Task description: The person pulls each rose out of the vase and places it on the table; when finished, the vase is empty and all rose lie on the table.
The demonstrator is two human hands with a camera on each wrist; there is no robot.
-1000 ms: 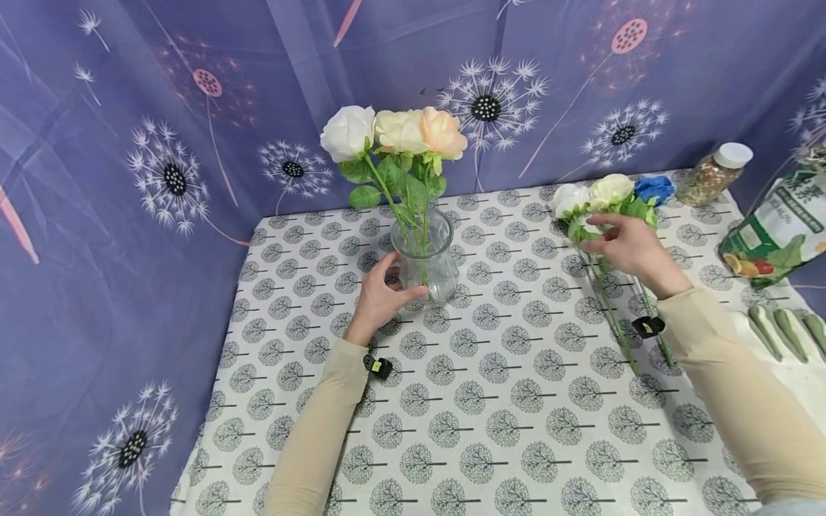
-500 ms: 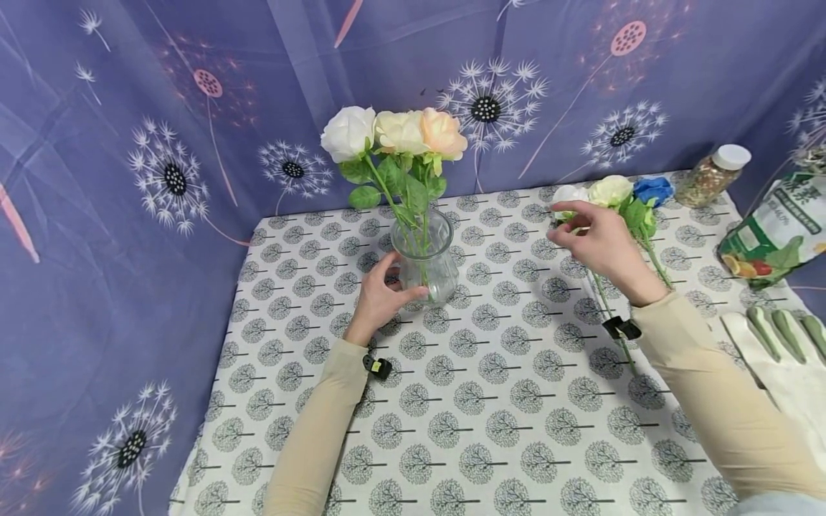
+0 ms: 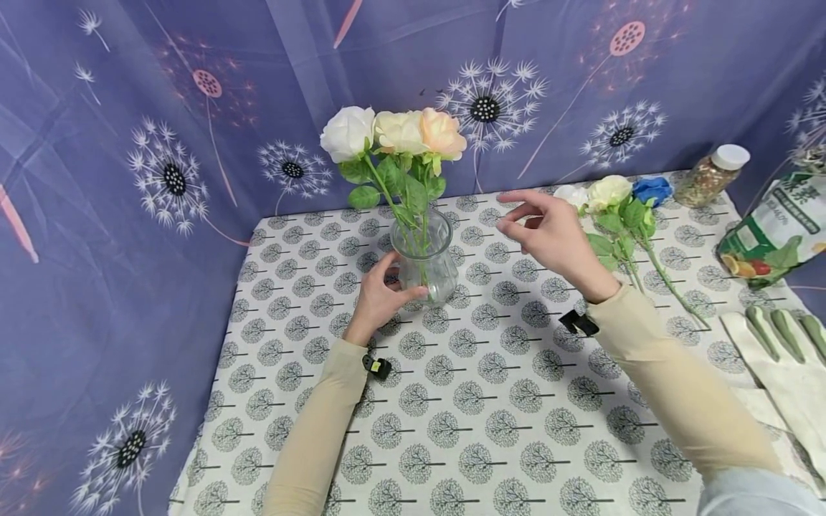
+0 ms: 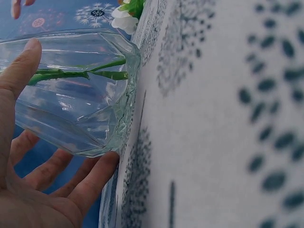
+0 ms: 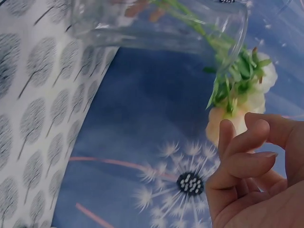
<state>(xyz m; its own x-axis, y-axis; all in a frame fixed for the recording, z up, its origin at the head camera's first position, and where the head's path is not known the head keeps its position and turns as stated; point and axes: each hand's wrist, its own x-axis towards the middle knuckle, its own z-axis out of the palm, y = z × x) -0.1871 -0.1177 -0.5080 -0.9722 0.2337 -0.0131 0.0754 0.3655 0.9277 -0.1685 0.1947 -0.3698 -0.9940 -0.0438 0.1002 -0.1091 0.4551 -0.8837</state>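
My left hand (image 3: 377, 299) holds the clear glass vase (image 3: 440, 278) low on its near left side. In the left wrist view the thumb lies across the glass (image 4: 71, 114), the fingers round its other side. Green stems stand in the vase, topped by a white rose (image 3: 348, 133), a cream rose (image 3: 396, 132) and a peach rose (image 3: 442, 133). My right hand (image 3: 560, 240) hovers over the table between vase and loose flowers, fingers loosely bent, holding nothing. Behind it lie a white rose (image 3: 571, 194), a cream rose (image 3: 609, 192) and a blue rose (image 3: 653, 190).
At the back right stands a jar with a white lid (image 3: 705, 179). A green and white bag (image 3: 774, 233) is at the right edge, with white and green gloves (image 3: 784, 373) in front. A purple dandelion curtain (image 3: 529, 64) hangs behind the tree-print tablecloth (image 3: 452, 430).
My right hand has moved left from the loose flowers toward the vase, uncovering their stems. The left hand and the vase have stayed put.
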